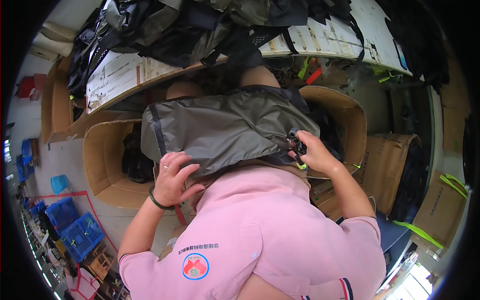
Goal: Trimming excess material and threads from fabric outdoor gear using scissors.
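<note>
Across my lap lies a dark grey-green sheet of thin, shiny fabric (220, 127), with a black band near its left end. My left hand (172, 177) is at the fabric's lower left edge, its fingers apart and holding nothing; a dark bangle circles the wrist. At the fabric's right side, my right hand (313, 152) is closed around a small black tool (295, 141) with a rounded end. A yellow-green strip shows just below that hand. The tool's exact kind is hard to make out, as my fingers cover part of it.
Ahead, a worn white table (320, 37) bears a heap of dark fabric pieces (200, 30). Open cardboard boxes stand at my left (107, 165) and right (345, 112), both with dark fabric inside. Farther left are blue plastic crates (82, 235); more cartons (382, 170) stand at right.
</note>
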`<move>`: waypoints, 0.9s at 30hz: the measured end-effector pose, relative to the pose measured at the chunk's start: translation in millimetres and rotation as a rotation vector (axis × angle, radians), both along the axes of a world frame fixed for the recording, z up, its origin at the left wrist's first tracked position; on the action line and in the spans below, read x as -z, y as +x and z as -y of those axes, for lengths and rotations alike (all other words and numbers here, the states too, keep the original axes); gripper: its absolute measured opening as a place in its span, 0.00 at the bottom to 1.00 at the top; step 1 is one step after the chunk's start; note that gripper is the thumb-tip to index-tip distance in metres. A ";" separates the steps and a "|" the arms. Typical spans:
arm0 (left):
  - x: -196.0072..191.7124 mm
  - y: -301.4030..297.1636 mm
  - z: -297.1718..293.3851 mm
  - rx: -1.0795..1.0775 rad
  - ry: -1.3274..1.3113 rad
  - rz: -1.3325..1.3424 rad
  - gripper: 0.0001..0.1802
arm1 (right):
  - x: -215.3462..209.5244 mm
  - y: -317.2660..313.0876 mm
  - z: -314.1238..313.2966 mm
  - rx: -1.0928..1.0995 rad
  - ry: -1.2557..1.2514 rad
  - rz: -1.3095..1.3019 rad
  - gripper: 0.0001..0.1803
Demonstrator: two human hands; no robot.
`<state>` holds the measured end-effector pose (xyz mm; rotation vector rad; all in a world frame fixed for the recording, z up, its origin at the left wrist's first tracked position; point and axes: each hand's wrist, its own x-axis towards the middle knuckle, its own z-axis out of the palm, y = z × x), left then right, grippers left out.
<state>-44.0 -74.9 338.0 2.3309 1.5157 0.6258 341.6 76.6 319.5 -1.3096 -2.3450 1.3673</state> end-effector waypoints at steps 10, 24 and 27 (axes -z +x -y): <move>27.5 118.3 -108.3 0.185 -0.303 0.454 0.11 | -41.5 -10.8 -3.4 0.071 -0.309 -0.110 0.15; 52.1 104.7 -115.6 0.020 -1.354 1.152 0.10 | -66.1 16.1 -24.4 -0.298 0.425 0.275 0.22; 50.2 104.6 -117.0 0.004 -1.379 1.165 0.10 | -69.1 14.0 -26.6 -0.326 0.445 0.308 0.21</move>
